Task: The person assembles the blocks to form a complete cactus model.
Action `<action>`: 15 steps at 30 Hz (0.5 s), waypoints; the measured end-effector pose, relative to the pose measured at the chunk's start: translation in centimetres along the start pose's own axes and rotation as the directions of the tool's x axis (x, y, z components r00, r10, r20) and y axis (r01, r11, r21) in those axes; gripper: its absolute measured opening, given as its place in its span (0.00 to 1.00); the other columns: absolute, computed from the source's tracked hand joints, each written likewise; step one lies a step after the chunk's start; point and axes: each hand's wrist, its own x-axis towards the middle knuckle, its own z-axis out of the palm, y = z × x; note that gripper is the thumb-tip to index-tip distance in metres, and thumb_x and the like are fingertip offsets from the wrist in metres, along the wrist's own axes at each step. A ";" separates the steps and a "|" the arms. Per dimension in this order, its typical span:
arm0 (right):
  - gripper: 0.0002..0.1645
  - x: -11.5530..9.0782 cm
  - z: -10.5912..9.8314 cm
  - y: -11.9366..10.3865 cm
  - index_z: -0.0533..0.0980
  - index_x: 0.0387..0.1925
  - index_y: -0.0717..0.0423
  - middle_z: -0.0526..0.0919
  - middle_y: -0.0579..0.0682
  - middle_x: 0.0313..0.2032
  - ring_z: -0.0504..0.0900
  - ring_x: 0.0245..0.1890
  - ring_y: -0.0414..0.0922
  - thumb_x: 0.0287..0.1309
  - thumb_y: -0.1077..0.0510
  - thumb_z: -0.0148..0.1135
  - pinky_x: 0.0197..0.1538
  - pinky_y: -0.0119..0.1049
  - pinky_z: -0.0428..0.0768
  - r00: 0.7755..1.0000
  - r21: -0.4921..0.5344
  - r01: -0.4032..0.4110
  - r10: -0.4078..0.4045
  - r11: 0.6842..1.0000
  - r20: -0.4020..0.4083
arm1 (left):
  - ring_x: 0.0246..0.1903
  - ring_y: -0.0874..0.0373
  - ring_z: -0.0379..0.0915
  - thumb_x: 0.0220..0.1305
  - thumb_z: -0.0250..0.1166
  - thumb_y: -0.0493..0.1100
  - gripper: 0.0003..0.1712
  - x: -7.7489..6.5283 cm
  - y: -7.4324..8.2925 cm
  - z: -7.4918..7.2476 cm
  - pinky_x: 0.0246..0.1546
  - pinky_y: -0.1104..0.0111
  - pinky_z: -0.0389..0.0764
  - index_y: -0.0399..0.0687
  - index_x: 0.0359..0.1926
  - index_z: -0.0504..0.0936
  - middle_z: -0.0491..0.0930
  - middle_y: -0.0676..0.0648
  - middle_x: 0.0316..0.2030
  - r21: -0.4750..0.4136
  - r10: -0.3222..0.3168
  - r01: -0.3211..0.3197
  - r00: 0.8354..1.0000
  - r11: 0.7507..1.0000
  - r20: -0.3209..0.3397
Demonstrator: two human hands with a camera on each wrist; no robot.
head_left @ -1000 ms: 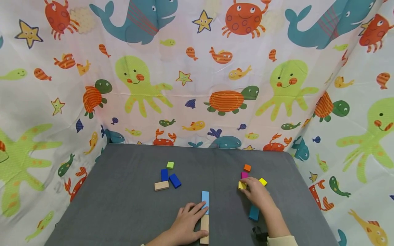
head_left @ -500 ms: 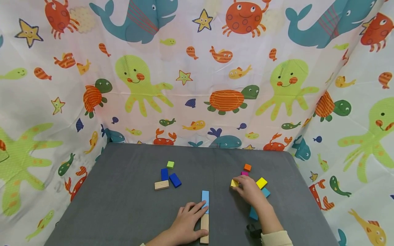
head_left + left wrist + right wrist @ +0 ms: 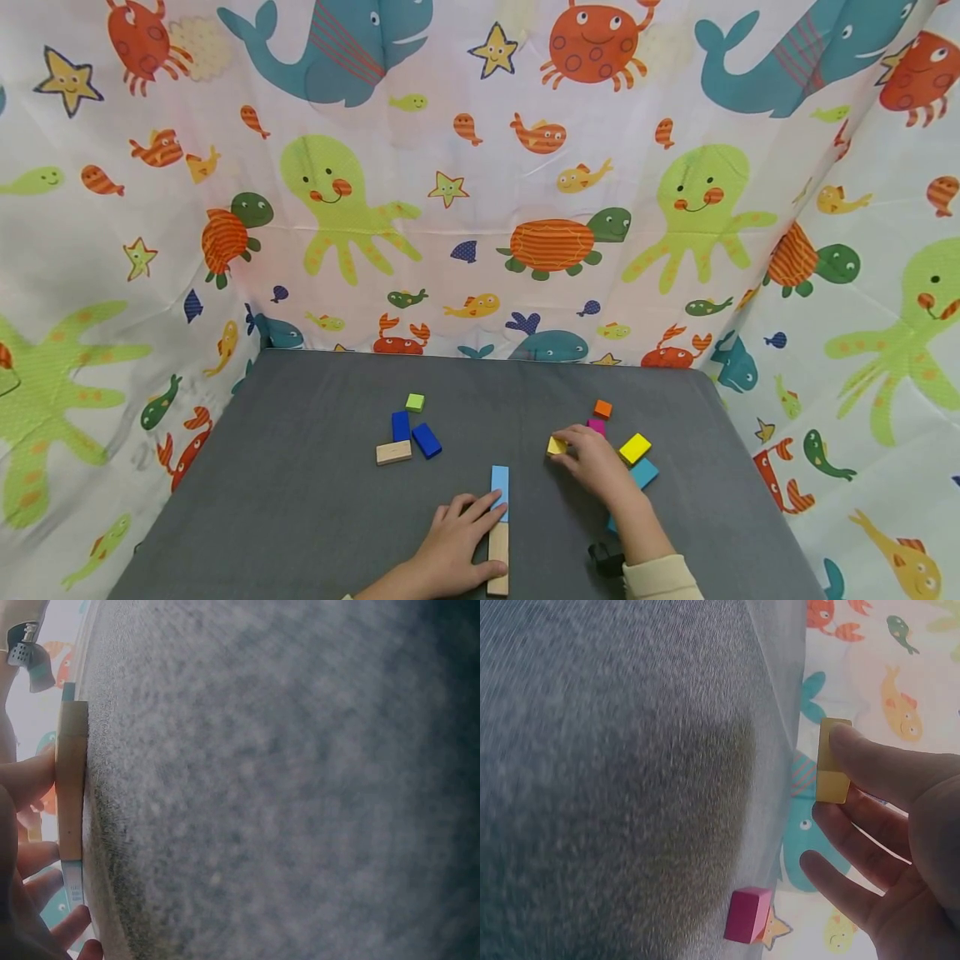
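My right hand (image 3: pixel 600 471) pinches a yellow block (image 3: pixel 557 446) between thumb and fingers, off to the left of a magenta block (image 3: pixel 596 427). In the right wrist view the yellow block (image 3: pixel 832 784) is held up, apart from the grey cloth. My left hand (image 3: pixel 457 546) rests with spread fingers on a light blue block (image 3: pixel 499 479) and a long plain wooden block (image 3: pixel 498 546), which lie end to end in a line. The left wrist view has the thumb against the wooden block (image 3: pixel 73 780).
Right of the right hand lie another yellow block (image 3: pixel 635 448) and a teal block (image 3: pixel 643 473); an orange block (image 3: pixel 602 409) sits behind. A second teal block (image 3: pixel 611 525) is mostly covered by the forearm. On the left are a green block (image 3: pixel 415 402), two blue blocks (image 3: pixel 427 441) and a wooden block (image 3: pixel 393 452).
My right hand has carried the yellow block leftward, away from the other blocks, uncovering the second yellow block and a teal one. The left hand has stayed in place.
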 end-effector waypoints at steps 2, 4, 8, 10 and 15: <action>0.21 0.1 0.2 -0.1 0.85 0.50 0.58 0.86 0.50 0.44 0.82 0.43 0.47 0.54 0.59 0.76 0.52 0.46 0.83 1.000 0.003 0.005 -0.005 1.000 -0.005 | 0.67 0.51 0.57 0.65 0.52 0.77 0.44 0.0 0.1 -0.1 0.52 0.49 0.65 0.71 0.77 0.59 0.52 0.63 0.78 0.001 0.008 -0.008 1.000 1.000 -0.001; 0.21 0.2 0.4 -0.3 0.85 0.50 0.58 0.86 0.50 0.44 0.82 0.44 0.47 0.54 0.58 0.76 0.53 0.46 0.83 1.000 0.010 0.008 -0.008 1.000 -0.006 | 0.67 0.51 0.57 0.65 0.52 0.76 0.43 -0.1 0.1 -0.2 0.52 0.48 0.65 0.70 0.77 0.60 0.52 0.62 0.78 -0.004 0.012 -0.012 1.000 1.000 -0.003; 0.21 0.2 0.7 -0.5 0.85 0.51 0.57 0.86 0.50 0.45 0.82 0.44 0.47 0.54 0.58 0.76 0.53 0.47 0.83 1.000 0.011 0.013 -0.013 1.000 -0.001 | 0.66 0.51 0.58 0.66 0.54 0.75 0.43 -0.1 0.1 -0.2 0.52 0.49 0.65 0.69 0.77 0.61 0.53 0.62 0.78 -0.018 0.009 -0.009 1.000 1.000 0.000; 0.21 0.2 0.8 -0.6 0.85 0.51 0.57 0.86 0.50 0.46 0.82 0.45 0.47 0.54 0.57 0.76 0.53 0.47 0.83 1.000 0.016 0.007 -0.007 1.000 0.002 | 0.66 0.51 0.58 0.66 0.54 0.74 0.43 0.0 0.1 -0.1 0.52 0.49 0.65 0.69 0.77 0.61 0.53 0.62 0.78 -0.027 0.002 -0.002 1.000 1.000 0.001; 0.21 0.5 1.0 -0.9 0.85 0.51 0.55 0.86 0.49 0.46 0.82 0.46 0.47 0.55 0.56 0.76 0.54 0.47 0.82 1.000 0.009 0.002 -0.002 1.000 0.013 | 0.66 0.51 0.58 0.66 0.55 0.74 0.42 0.0 0.1 -0.3 0.52 0.49 0.65 0.69 0.77 0.62 0.53 0.62 0.78 -0.034 0.000 0.000 1.000 0.999 0.003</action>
